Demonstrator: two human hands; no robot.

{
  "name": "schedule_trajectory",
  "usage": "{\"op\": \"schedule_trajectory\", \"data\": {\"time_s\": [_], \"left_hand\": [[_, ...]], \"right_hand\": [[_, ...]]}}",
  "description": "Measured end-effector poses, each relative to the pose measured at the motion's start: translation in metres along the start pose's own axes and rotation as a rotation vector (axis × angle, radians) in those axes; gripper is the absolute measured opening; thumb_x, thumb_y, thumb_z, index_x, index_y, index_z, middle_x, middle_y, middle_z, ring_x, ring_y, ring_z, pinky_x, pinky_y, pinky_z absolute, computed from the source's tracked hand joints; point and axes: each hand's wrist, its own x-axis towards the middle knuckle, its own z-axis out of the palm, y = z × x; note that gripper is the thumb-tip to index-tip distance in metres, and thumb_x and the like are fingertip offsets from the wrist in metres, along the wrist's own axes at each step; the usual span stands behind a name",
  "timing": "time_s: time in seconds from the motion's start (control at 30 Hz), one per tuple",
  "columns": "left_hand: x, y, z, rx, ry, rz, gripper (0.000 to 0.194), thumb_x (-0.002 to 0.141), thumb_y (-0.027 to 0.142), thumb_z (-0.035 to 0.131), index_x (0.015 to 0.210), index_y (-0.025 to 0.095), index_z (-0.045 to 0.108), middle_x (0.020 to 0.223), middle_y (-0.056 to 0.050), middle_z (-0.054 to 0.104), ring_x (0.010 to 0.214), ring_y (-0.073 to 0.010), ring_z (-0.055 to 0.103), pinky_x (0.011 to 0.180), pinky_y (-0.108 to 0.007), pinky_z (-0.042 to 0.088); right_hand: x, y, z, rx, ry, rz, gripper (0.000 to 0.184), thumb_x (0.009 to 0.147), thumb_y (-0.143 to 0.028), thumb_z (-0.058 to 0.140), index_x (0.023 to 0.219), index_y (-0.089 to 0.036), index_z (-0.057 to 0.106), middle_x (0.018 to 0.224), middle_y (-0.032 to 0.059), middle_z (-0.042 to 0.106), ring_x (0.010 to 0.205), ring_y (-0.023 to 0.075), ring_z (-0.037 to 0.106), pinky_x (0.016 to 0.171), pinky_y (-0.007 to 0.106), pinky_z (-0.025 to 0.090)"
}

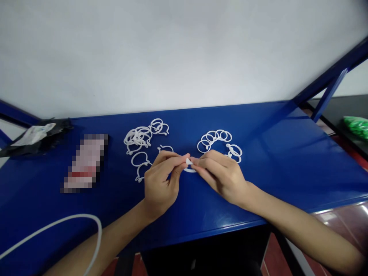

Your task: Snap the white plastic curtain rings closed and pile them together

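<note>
Between my two hands is a white plastic ring (189, 170), its lower curve showing under the fingertips. My left hand (164, 180) pinches one end of it, near a small white knob. From the other side my right hand (222, 174) pinches it too, the fingertips of both hands nearly meeting. Left of the hands lies a tangled pile of white rings (138, 137), several with open ends. On the right, closed white rings (215, 137) lie overlapping in a curved row, with a few more (235, 152) just beside them.
All this is on a blue metal table (273, 153) against a pale wall. A black plastic package (43, 134) with a white label lies at the far left, beside a blurred-out flat object (86, 163). A white cable (71, 216) loops over my left forearm. Blue frame bars (330, 92) rise at right.
</note>
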Motion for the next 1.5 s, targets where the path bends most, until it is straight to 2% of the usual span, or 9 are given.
{"op": "schedule_trajectory", "data": {"time_s": [0.07,0.17,0.3,0.47,0.6,0.73,1.07,1.33,1.5], "left_hand": [[-0.002,0.000,0.000,-0.005,0.023,0.066,0.015,0.095,0.014,0.061,0.104,0.021,0.071,0.088,-0.001,0.072,0.082,-0.0117,0.066,0.071,-0.025,0.056],[0.002,-0.001,-0.004,0.027,-0.021,0.136,0.014,0.094,0.014,0.062,0.103,0.021,0.070,0.090,-0.001,0.074,0.082,-0.0124,0.067,0.073,-0.026,0.056],[0.017,-0.011,-0.013,0.171,-0.132,0.185,0.018,0.097,0.020,0.059,0.111,0.023,0.068,0.095,-0.001,0.077,0.088,-0.0167,0.067,0.082,-0.034,0.055],[0.031,-0.042,-0.021,0.491,-0.275,0.086,0.020,0.096,0.029,0.055,0.110,0.024,0.070,0.109,-0.006,0.074,0.105,-0.0284,0.063,0.096,-0.048,0.048],[0.032,-0.059,-0.022,0.619,-0.375,0.017,0.024,0.094,0.032,0.056,0.112,0.022,0.069,0.117,-0.011,0.069,0.113,-0.0342,0.058,0.098,-0.055,0.044],[0.031,-0.063,-0.022,0.672,-0.426,-0.003,0.024,0.094,0.034,0.056,0.110,0.021,0.069,0.114,-0.012,0.069,0.109,-0.0349,0.058,0.094,-0.053,0.046],[0.029,-0.067,-0.021,0.660,-0.444,0.004,0.025,0.095,0.037,0.053,0.108,0.023,0.069,0.109,-0.010,0.071,0.106,-0.0339,0.059,0.093,-0.052,0.045],[0.031,-0.066,-0.024,0.698,-0.458,0.018,0.024,0.093,0.029,0.052,0.108,0.022,0.069,0.111,-0.011,0.070,0.107,-0.0360,0.058,0.090,-0.054,0.046],[0.030,-0.069,-0.025,0.715,-0.481,0.013,0.023,0.093,0.026,0.050,0.106,0.021,0.069,0.109,-0.012,0.070,0.106,-0.0359,0.057,0.089,-0.054,0.045]], "right_hand": [[-0.001,-0.004,0.000,-0.032,-0.018,-0.013,0.014,0.101,-0.017,0.052,0.105,-0.014,0.065,0.086,0.0078,0.070,0.074,0.0148,0.063,0.066,0.028,0.053],[0.003,-0.001,-0.004,-0.028,-0.037,-0.042,0.017,0.102,-0.018,0.051,0.111,-0.016,0.065,0.091,0.0078,0.072,0.079,0.0155,0.065,0.070,0.029,0.055],[0.013,0.027,-0.025,-0.042,-0.058,-0.030,0.016,0.101,-0.024,0.054,0.106,-0.018,0.069,0.097,0.0081,0.072,0.090,0.0181,0.067,0.078,0.033,0.057],[0.007,0.083,-0.066,-0.121,-0.084,0.203,0.019,0.099,-0.027,0.056,0.101,-0.020,0.073,0.098,0.0086,0.069,0.084,0.0190,0.067,0.074,0.036,0.056],[-0.002,0.106,-0.078,-0.108,-0.197,0.348,0.014,0.093,-0.030,0.063,0.096,-0.021,0.074,0.095,0.0062,0.072,0.080,0.0181,0.067,0.072,0.035,0.054],[-0.001,0.108,-0.076,-0.074,-0.221,0.402,0.010,0.090,-0.027,0.066,0.086,-0.021,0.072,0.087,0.0026,0.073,0.076,0.0160,0.067,0.069,0.031,0.050],[-0.001,0.117,-0.069,-0.095,-0.249,0.243,0.019,0.095,-0.024,0.057,0.088,-0.020,0.074,0.091,0.0052,0.072,0.083,0.0171,0.068,0.076,0.033,0.052],[-0.001,0.113,-0.076,-0.169,-0.133,0.258,0.019,0.095,-0.019,0.054,0.092,-0.019,0.073,0.095,0.0057,0.072,0.083,0.0170,0.068,0.075,0.032,0.053],[-0.001,0.110,-0.079,-0.203,-0.113,0.266,0.018,0.096,-0.020,0.054,0.095,-0.020,0.073,0.096,0.0057,0.073,0.084,0.0180,0.068,0.076,0.034,0.053]]}}
